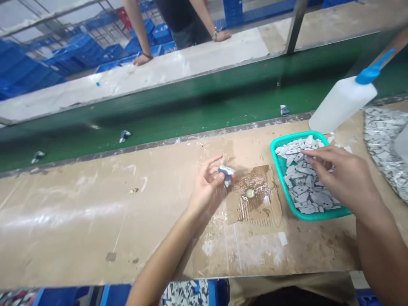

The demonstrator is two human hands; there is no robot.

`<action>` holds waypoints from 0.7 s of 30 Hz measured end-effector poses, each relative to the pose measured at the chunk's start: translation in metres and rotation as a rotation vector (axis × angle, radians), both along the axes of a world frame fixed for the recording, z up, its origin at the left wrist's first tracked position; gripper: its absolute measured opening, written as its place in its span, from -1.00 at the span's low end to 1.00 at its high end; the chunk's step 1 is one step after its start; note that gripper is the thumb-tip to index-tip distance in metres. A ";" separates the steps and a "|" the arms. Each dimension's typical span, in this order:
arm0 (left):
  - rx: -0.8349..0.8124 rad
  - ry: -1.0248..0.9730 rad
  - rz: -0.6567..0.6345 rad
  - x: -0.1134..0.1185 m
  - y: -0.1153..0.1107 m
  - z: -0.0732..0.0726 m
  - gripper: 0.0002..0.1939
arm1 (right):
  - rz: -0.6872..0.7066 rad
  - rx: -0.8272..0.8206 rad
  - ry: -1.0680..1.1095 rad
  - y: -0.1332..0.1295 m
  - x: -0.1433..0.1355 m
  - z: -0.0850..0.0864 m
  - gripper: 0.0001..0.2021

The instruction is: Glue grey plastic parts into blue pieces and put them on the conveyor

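Between its thumb and fingers, my left hand holds a small dark blue and white part over the bench. My right hand reaches into the teal basket, fingers pinched at the grey-white pieces; whether a piece is between the fingertips is too small to tell. Between the hands lies a wet, torn cardboard piece with a small round cap on it. A white squeeze bottle with a blue nozzle stands behind the basket, tilted in view.
A green conveyor belt crosses beyond the bench, carrying small blue-white parts. A person's hands rest on the far ledge. A bag of grey pieces lies at the right. Blue bins sit below the near edge.
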State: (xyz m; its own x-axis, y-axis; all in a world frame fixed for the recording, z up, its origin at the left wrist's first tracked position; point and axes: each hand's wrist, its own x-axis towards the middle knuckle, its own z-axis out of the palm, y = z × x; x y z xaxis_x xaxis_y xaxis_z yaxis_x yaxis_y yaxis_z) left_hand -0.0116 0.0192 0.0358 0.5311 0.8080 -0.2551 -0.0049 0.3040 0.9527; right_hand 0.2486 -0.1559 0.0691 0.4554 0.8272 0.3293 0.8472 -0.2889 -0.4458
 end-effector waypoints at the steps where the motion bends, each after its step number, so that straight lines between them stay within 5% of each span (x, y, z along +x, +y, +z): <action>1: 0.130 0.071 0.047 0.005 0.018 -0.002 -0.56 | 0.037 -0.060 0.009 -0.001 0.003 -0.004 -0.74; 7: 0.589 0.423 0.284 0.054 0.141 -0.021 -0.75 | 0.168 -0.222 -0.024 0.005 -0.005 -0.034 -0.69; 11: 0.741 0.800 0.297 0.082 0.188 -0.025 -0.73 | 0.203 -0.381 -0.143 0.010 -0.006 -0.040 -0.68; 18: 0.857 1.037 0.367 0.114 0.185 -0.014 -0.58 | 0.241 -0.358 -0.175 0.012 -0.008 -0.039 -0.81; 21: 0.945 0.924 0.151 0.144 0.161 -0.008 -0.53 | 0.208 -0.315 -0.122 0.011 -0.013 -0.036 -0.79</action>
State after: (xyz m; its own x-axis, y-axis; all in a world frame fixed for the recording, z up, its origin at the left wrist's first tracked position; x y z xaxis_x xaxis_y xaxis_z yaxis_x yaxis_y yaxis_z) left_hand 0.1324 0.1798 0.0279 0.3573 0.9084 0.2170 0.7790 -0.4180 0.4673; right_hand 0.2354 -0.1448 0.0334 0.2405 0.9668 0.0860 0.9433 -0.2120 -0.2553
